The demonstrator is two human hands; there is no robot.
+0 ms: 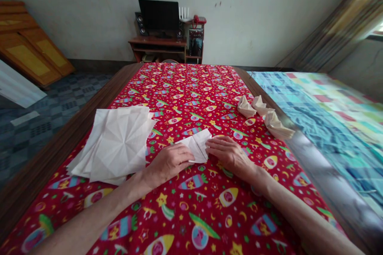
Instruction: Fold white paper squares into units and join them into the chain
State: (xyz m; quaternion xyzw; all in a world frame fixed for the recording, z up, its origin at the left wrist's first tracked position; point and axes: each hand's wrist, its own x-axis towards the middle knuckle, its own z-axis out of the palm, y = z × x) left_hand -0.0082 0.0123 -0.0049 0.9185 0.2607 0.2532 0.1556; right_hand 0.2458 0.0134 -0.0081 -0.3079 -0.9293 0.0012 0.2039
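A small piece of folded white paper lies on the red patterned cloth in front of me, with crease lines across it. My left hand has its curled fingers on the paper's left lower edge. At the right edge, my right hand grips the paper with its fingers held close together; the thumb is mostly hidden. To the left, beside my left forearm, rests a stack of creased white paper sheets. Toward the right table edge stand three folded paper shapes, one nearer than the other two.
The red cloth covers a dark wooden table. Past its far end stands a desk with a monitor, speakers and a red telephone. A bed adjoins the right side. At left is a wooden cabinet.
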